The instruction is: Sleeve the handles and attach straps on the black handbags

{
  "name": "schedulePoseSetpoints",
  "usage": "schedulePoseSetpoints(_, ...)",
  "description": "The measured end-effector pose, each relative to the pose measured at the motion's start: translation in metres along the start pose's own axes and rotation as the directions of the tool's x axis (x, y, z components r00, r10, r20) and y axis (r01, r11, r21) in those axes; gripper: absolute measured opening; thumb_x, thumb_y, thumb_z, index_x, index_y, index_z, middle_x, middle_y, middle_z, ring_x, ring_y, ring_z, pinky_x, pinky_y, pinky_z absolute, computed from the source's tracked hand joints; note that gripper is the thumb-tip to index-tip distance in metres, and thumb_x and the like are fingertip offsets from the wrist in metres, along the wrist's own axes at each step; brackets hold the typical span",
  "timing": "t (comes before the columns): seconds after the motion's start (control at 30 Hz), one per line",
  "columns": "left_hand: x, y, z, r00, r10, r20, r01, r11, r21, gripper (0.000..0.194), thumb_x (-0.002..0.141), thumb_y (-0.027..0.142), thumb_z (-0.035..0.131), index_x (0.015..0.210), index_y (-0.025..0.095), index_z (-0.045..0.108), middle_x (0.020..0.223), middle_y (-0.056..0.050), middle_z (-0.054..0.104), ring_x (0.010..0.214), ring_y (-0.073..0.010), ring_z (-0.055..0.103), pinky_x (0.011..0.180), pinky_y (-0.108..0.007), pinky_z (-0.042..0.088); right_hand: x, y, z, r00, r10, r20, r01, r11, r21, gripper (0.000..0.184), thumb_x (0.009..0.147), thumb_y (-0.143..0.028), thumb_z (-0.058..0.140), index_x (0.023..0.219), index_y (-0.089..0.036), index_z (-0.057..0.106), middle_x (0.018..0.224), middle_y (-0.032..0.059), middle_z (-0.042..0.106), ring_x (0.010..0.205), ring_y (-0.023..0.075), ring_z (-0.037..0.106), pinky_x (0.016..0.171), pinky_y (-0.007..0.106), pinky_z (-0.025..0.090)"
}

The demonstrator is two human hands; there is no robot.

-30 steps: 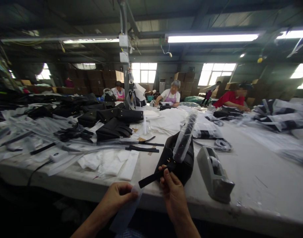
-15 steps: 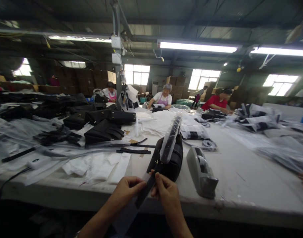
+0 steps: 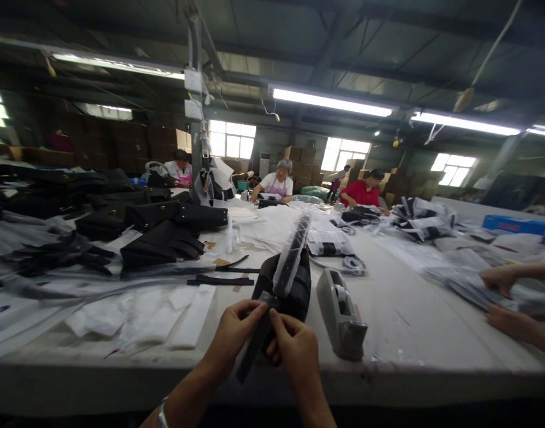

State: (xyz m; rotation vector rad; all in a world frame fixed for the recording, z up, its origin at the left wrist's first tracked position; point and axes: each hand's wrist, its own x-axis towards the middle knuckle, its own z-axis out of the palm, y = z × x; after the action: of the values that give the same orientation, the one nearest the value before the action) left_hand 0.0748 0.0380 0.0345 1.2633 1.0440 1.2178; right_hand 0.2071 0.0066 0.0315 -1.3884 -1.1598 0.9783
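A black handbag [image 3: 303, 292] stands near the table's front edge, its raised handle [image 3: 291, 257] wrapped in clear film. From its near side a black strap [image 3: 251, 351] slants down toward me, with a thin translucent wrapping sheet [image 3: 264, 299] lying along it. My left hand [image 3: 232, 336] is closed, thumb and fingers pinching the sheet at the strap's upper part. Close beside it my right hand [image 3: 296, 348] is closed on the strap, just below the bag. The right fingertips are partly hidden behind the strap.
A grey tape dispenser [image 3: 341, 315] stands right of the bag. White sheets [image 3: 134, 312], loose black straps [image 3: 219, 280] and black bags [image 3: 165, 244] lie leftward. Another person's hands [image 3: 507, 312] handle plastic film at far right. Several people sit across the table [image 3: 415, 356].
My left hand has brought the translucent sheet up against the strap, near my right hand. The view has swung right, and another person's hands have come in at the right.
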Motion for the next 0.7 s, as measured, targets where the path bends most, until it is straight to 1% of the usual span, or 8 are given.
schedulePoseSetpoints(0.13, -0.003, -0.007, -0.004, 0.999, 0.022, -0.034, -0.020, 0.998, 0.058, 0.037, 0.081, 0.049, 0.065, 0.095, 0.015, 0.072, 0.085, -0.005, 0.074, 0.084, -0.0232, 0.066, 0.072, -0.028, 0.050, 0.003, -0.003, 0.002, 0.999, -0.026, -0.037, 0.024, 0.999, -0.047, 0.044, 0.079, -0.056, 0.064, 0.070, -0.015, 0.075, 0.037, -0.0013, 0.054, 0.033, 0.0103, 0.047, 0.036, 0.018, 0.036)
schedulePoseSetpoints(0.2, -0.008, -0.012, -0.007, 0.999, 0.036, -0.023, -0.034, 0.997, 0.076, 0.037, 0.082, 0.048, 0.064, 0.098, 0.015, 0.070, 0.090, -0.006, 0.074, 0.090, -0.0244, 0.066, 0.077, -0.029, 0.051, 0.001, -0.005, 0.004, 0.997, -0.044, -0.058, 0.040, 0.997, -0.070, 0.041, 0.079, -0.054, 0.064, 0.067, -0.016, 0.074, 0.038, -0.0013, 0.054, 0.035, 0.0103, 0.048, 0.038, 0.019, 0.037)
schedulePoseSetpoints(0.3, -0.016, -0.018, -0.010, 0.999, 0.032, -0.010, -0.031, 0.993, 0.110, 0.033, 0.082, 0.046, 0.065, 0.092, 0.015, 0.069, 0.085, -0.005, 0.073, 0.087, -0.0241, 0.066, 0.077, -0.029, 0.050, -0.001, -0.007, 0.006, 0.995, -0.056, -0.079, 0.050, 0.996, -0.075, 0.039, 0.078, -0.052, 0.065, 0.065, -0.016, 0.073, 0.040, -0.0015, 0.055, 0.036, 0.0105, 0.049, 0.039, 0.019, 0.037)
schedulePoseSetpoints(0.37, -0.020, -0.019, -0.009, 0.999, 0.030, -0.031, -0.026, 0.992, 0.125, 0.031, 0.083, 0.046, 0.064, 0.088, 0.015, 0.069, 0.080, -0.004, 0.072, 0.082, -0.0232, 0.065, 0.073, -0.029, 0.050, -0.001, -0.008, 0.008, 0.994, -0.058, -0.089, 0.051, 0.996, -0.072, 0.038, 0.078, -0.052, 0.066, 0.065, -0.016, 0.073, 0.040, -0.0017, 0.055, 0.037, 0.0106, 0.049, 0.039, 0.019, 0.036)
schedulePoseSetpoints(0.47, -0.022, -0.018, -0.007, 0.995, 0.054, -0.081, -0.043, 0.990, 0.136, 0.029, 0.082, 0.044, 0.065, 0.090, 0.016, 0.070, 0.083, -0.004, 0.073, 0.083, -0.0233, 0.066, 0.074, -0.029, 0.050, 0.000, -0.006, 0.010, 0.994, -0.046, -0.101, 0.041, 0.998, -0.056, 0.038, 0.077, -0.051, 0.067, 0.062, -0.016, 0.071, 0.039, -0.0021, 0.053, 0.036, 0.0100, 0.046, 0.038, 0.020, 0.034)
schedulePoseSetpoints(0.53, -0.023, -0.017, -0.005, 0.985, 0.106, -0.134, -0.083, 0.982, 0.169, 0.027, 0.080, 0.042, 0.068, 0.091, 0.017, 0.071, 0.087, -0.005, 0.074, 0.087, -0.0241, 0.067, 0.077, -0.029, 0.051, 0.001, -0.004, 0.010, 0.994, -0.033, -0.102, 0.030, 0.999, -0.030, 0.040, 0.077, -0.051, 0.067, 0.060, -0.015, 0.070, 0.038, -0.0027, 0.051, 0.035, 0.0093, 0.044, 0.038, 0.020, 0.033)
schedulePoseSetpoints(0.6, -0.024, -0.016, -0.004, 0.967, 0.190, -0.170, -0.151, 0.963, 0.222, 0.024, 0.079, 0.040, 0.069, 0.089, 0.019, 0.073, 0.086, -0.004, 0.073, 0.087, -0.0239, 0.067, 0.077, -0.029, 0.051, 0.003, -0.001, 0.010, 0.996, -0.015, -0.090, 0.017, 1.000, 0.012, 0.041, 0.076, -0.052, 0.068, 0.058, -0.015, 0.069, 0.036, -0.0036, 0.048, 0.034, 0.0087, 0.042, 0.038, 0.020, 0.032)
schedulePoseSetpoints(0.7, -0.028, -0.018, -0.003, 0.938, 0.315, -0.144, -0.261, 0.916, 0.307, 0.018, 0.083, 0.035, 0.066, 0.090, 0.021, 0.074, 0.083, -0.004, 0.071, 0.082, -0.0215, 0.067, 0.073, -0.027, 0.052, 0.006, 0.002, 0.011, 0.997, 0.010, -0.070, -0.004, 0.997, 0.076, 0.044, 0.074, -0.054, 0.069, 0.054, -0.016, 0.065, 0.033, -0.0045, 0.045, 0.033, 0.0078, 0.037, 0.038, 0.020, 0.029)
